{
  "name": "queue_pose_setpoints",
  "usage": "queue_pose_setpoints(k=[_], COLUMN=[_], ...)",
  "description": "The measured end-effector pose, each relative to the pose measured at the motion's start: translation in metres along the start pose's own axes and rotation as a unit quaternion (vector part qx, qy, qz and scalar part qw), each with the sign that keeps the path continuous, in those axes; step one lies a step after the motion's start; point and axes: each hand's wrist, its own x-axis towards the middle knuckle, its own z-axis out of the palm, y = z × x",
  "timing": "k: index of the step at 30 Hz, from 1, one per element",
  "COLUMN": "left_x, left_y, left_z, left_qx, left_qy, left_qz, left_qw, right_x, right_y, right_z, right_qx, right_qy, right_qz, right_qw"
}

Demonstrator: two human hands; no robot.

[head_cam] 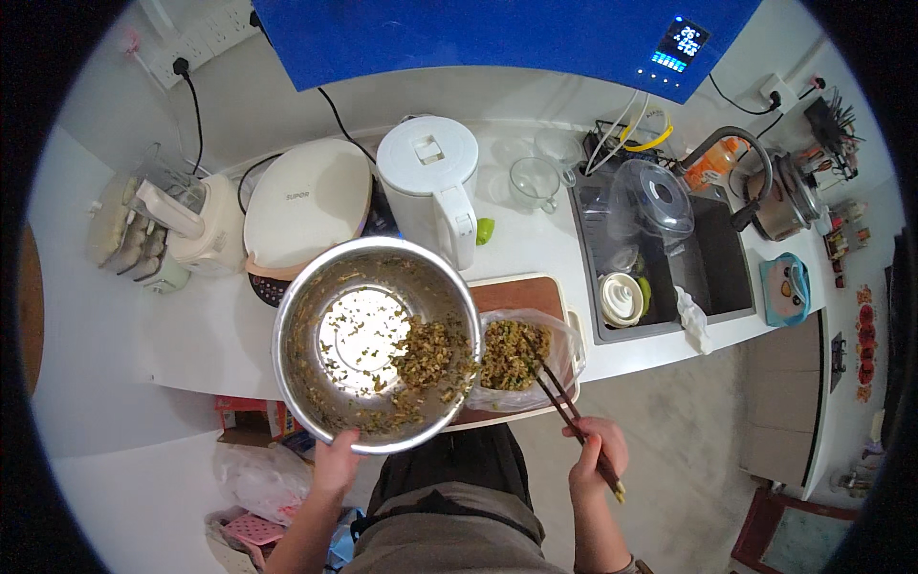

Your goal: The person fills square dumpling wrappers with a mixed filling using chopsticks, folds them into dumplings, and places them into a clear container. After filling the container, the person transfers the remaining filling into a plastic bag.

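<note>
My left hand (337,463) grips the near rim of a stainless steel mixing bowl (290,387), which hangs at the counter's front. Chopped brown and green filling (427,355) is heaped toward the bowl's right wall, and bits cling all round inside. Right beside the bowl, a clear plastic bag (570,344) lies spread on a brown and white cutting board (520,293) and holds a mound of the same filling (513,351). Dark chopsticks (559,391) are held in my right hand (602,452), their tips in the bag's filling.
A white electric kettle (423,179) stands behind the bowl, beside a SUPOR electric appliance (308,190). At right is a grey sink (717,251) with a clear lid (656,197). Glass cups (534,183) and a green lime piece (485,231) sit on the counter. Bags (262,477) lie low at left.
</note>
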Motion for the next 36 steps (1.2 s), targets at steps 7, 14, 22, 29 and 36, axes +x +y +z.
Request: queue_pose_setpoints(k=[7, 14, 22, 29, 36], left_x=[-0.050, -0.062, -0.065, -0.054, -0.051], left_y=[-0.012, -0.033, -0.066, -0.072, -0.073], left_z=[0.048, 0.083, 0.107, 0.110, 0.113], left_qx=[0.211, 0.254, 0.294, 0.357, 0.375], left_qy=[0.056, 0.106, 0.128, 0.092, 0.150], left_qz=[0.082, 0.136, 0.230, 0.223, 0.313], left_qw=[0.972, 0.952, 0.919, 0.902, 0.860], right_x=[-0.016, -0.041, -0.052, -0.048, -0.050], right_y=[-0.028, 0.005, 0.035, 0.040, 0.036], right_z=[0.026, 0.060, 0.050, 0.042, 0.019], right_qx=[0.164, 0.097, 0.039, 0.027, 0.016], right_qy=[-0.221, -0.221, -0.223, -0.177, -0.129], right_qz=[-0.047, -0.140, -0.168, -0.143, -0.096], right_qw=[0.960, 0.960, 0.960, 0.973, 0.987])
